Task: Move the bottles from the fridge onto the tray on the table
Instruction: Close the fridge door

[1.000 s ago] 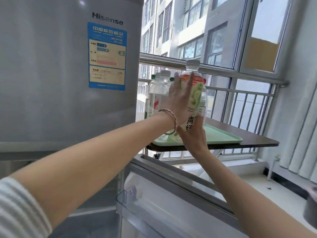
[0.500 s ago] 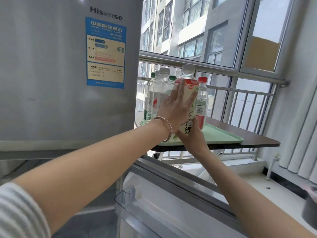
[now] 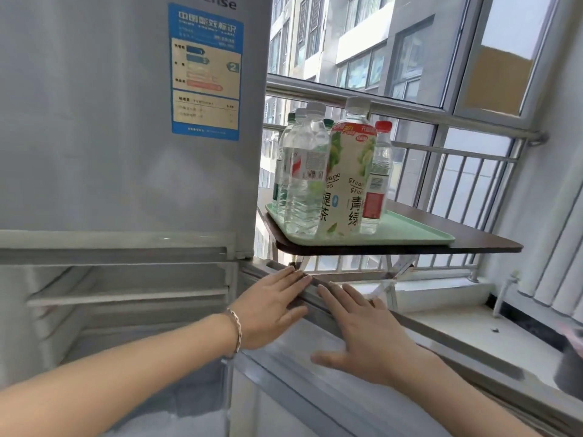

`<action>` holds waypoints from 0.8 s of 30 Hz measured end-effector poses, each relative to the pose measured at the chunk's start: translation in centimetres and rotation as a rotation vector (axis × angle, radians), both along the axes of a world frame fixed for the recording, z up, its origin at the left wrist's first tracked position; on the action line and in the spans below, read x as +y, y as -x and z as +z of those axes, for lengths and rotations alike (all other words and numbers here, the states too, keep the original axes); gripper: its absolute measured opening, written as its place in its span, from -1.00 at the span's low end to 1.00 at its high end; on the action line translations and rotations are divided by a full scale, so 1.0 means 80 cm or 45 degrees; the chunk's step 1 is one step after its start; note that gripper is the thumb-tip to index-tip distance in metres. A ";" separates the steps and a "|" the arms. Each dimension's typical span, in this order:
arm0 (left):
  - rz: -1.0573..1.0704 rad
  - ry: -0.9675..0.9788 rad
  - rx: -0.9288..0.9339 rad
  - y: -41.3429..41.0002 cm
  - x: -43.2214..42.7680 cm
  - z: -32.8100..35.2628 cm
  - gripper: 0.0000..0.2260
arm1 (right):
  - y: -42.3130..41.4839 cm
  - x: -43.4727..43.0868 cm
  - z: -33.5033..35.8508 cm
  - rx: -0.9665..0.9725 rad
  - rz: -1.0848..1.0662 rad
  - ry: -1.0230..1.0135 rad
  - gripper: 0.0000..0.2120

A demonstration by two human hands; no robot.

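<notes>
Several bottles stand upright on the green tray (image 3: 410,233) on the dark table (image 3: 479,241): a green grape tea bottle (image 3: 350,171) in front, a clear water bottle (image 3: 304,171) to its left, and a red-capped bottle (image 3: 377,171) to its right. Others are hidden behind them. My left hand (image 3: 271,305) and my right hand (image 3: 362,329) lie flat, fingers apart, on the top edge of the open lower fridge door (image 3: 315,357), below the table. Neither holds anything.
The silver fridge (image 3: 110,121) with a blue label fills the left; its lower compartment is open, showing shelves (image 3: 126,294). A window railing (image 3: 441,118) runs behind the table. A white sill (image 3: 473,335) lies to the right.
Both hands let go of the grape tea bottle, which now stands on the tray, and dropped down onto the open fridge door's top edge. The view tilted down.
</notes>
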State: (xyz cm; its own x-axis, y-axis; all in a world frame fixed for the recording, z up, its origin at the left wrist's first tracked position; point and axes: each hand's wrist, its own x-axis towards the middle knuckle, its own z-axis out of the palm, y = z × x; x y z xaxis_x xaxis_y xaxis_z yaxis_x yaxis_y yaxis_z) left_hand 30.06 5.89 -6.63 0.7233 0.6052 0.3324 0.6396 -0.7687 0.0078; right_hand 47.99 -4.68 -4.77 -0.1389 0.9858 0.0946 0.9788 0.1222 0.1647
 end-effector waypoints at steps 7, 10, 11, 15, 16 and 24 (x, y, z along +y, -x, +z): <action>0.061 -0.034 -0.026 0.006 -0.005 -0.014 -0.46 | 0.007 -0.008 -0.002 0.043 -0.040 0.022 0.07; 0.054 0.010 -0.045 0.011 -0.010 -0.012 -0.39 | 0.023 -0.014 0.002 0.100 -0.073 0.032 0.07; 0.051 0.013 -0.060 0.013 -0.010 -0.011 -0.41 | 0.028 -0.018 0.003 0.108 -0.073 0.031 0.06; -0.009 0.005 -0.165 0.028 -0.003 -0.016 -0.53 | 0.053 -0.034 0.016 0.188 -0.093 0.063 -0.11; -0.038 -0.002 -0.185 0.033 -0.002 -0.019 -0.49 | 0.060 -0.036 0.020 0.250 -0.116 0.075 -0.20; -0.099 -0.006 -0.264 0.054 0.003 -0.025 -0.53 | 0.086 -0.047 0.047 0.699 -0.331 0.288 -0.44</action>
State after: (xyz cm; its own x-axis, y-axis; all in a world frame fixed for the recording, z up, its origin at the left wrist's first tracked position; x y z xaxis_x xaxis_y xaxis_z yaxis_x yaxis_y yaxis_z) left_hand 25.73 6.16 -8.63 0.6836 0.5482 0.4818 0.5634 -0.8161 0.1291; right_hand 41.11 -8.42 -0.98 0.1165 0.9847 -0.1298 0.9157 -0.1571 -0.3700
